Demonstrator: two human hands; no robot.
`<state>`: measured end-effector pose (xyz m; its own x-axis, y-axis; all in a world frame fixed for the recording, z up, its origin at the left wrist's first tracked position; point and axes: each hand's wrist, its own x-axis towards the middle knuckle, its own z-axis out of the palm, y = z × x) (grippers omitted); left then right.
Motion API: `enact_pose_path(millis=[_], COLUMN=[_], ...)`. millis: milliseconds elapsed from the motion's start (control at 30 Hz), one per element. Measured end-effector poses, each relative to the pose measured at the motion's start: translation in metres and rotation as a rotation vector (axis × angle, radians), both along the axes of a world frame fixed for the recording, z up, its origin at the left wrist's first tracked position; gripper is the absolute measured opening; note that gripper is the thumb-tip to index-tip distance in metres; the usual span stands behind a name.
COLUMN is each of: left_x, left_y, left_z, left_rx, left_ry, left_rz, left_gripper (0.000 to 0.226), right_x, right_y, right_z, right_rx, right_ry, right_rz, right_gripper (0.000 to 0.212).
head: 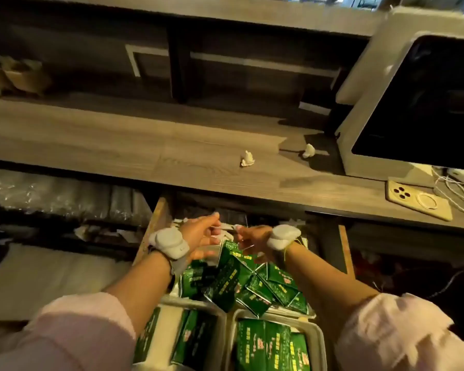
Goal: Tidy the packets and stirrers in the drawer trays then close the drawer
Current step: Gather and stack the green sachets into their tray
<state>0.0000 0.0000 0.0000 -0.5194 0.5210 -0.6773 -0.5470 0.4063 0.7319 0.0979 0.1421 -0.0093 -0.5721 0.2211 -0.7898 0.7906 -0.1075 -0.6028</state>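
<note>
Drawer (156, 223) open below desk (118, 135), left hand (198, 235) spread wide over green packets (233, 279), right hand (252, 236) curled, grip unclear

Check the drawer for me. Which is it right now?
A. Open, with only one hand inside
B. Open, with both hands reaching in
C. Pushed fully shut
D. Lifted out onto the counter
B: the drawer stands pulled out below the counter, and the left hand and right hand both reach in above the green packets.
</note>
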Motion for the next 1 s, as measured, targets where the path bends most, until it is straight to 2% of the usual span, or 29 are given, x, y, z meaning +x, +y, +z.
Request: enact_pose_path(millis=[33, 133, 233, 400, 533, 600, 667, 733, 800, 867, 1000], left_x=[0.000, 0.000, 0.005, 0.008, 0.008, 0.008, 0.003, -0.003, -0.014, -0.025, -0.042], left_y=[-0.002, -0.006, -0.002, 0.003, 0.006, 0.006, 0.005, 0.004, 0.004, 0.004, 0.008], left_z=[-0.014, -0.060, -0.100, -0.147, -0.174, -0.181, -0.181, -0.177, -0.169, -0.161, -0.154], left_rx=[-0.014, -0.121, -0.184, -0.228, -0.246, -0.260, -0.263, -0.249, -0.217, -0.189, -0.046], left_ry=[-0.018, -0.013, -0.003, 0.161, 0.236, 0.300, 0.366, 0.452, 0.536, 0.625, 0.677], left_rz=[-0.009, -0.043, -0.045, -0.070, -0.175, -0.192, -0.188, -0.194, -0.210, -0.224, -0.084], left_gripper=[0.023, 0.021, 0.026, 0.049, 0.049, 0.043, 0.034, 0.022, 0.004, 0.016, 0.017], right_x=[-0.002, -0.003, 0.003, 0.010, 0.011, 0.015, 0.019, 0.018, 0.012, 0.003, -0.012], right_y=[-0.003, -0.006, -0.008, -0.012, -0.006, 0.005, 0.019, 0.032, 0.042, 0.046, 0.041], right_z=[-0.016, -0.055, -0.094, -0.131, -0.140, -0.136, -0.129, -0.124, -0.121, -0.120, -0.126], right_rx=[0.062, 0.357, 0.482, 0.614, 0.576, 0.542, 0.469, 0.457, 0.539, 0.525, 0.404], right_ry=[-0.024, -0.108, -0.152, -0.159, -0.164, -0.107, -0.010, 0.096, 0.181, 0.267, 0.384], right_rz=[0.059, 0.238, 0.329, 0.412, 0.576, 0.523, 0.348, 0.225, 0.210, 0.176, 0.061], right_gripper=[0.030, 0.043, 0.042, 0.044, 0.038, 0.030, 0.016, 0.022, 0.025, 0.015, 0.021])
